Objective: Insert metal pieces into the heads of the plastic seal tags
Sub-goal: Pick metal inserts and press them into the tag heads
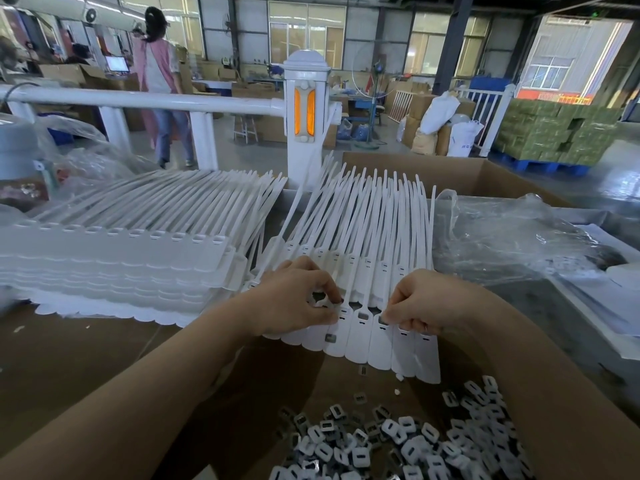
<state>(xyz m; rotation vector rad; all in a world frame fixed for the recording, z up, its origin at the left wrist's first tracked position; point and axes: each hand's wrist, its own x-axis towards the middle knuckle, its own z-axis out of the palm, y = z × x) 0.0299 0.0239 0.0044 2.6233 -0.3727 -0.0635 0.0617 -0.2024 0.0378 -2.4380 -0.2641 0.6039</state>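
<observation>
Under both hands lies a joined strip of white plastic seal tags (360, 336), flat on the brown desk (86, 348), heads toward the person, tails fanning away. Left hand (298, 303): fingers curled, pinching at a tag head near the strip's left end; whether a metal piece sits between the fingertips cannot be told. Right hand (420, 303): fingers curled, pinching a small grey metal piece (382, 319) at a head further right. Between the hands, one head shows a grey insert (362, 316) already seated; another piece (330, 338) lies loose on a tag flag just below the left hand.

Handling, judged: tags light, thin, flexible; the strip will slide or lift unless one hand pins it by the flags. Metal pieces small, stiff, light, likely slippery; best taken by the edges with fingertip and thumb.

Supply: a heap of metal pieces (398, 441) close below the right wrist. Left of the left hand, a tall stack of tag strips (114, 261). Beyond the right hand, crumpled clear plastic (502, 233) and an open cardboard box (485, 174).

Room: workshop floor, white railing (138, 98), a person walking behind it, stacked cartons (554, 133) far right.
</observation>
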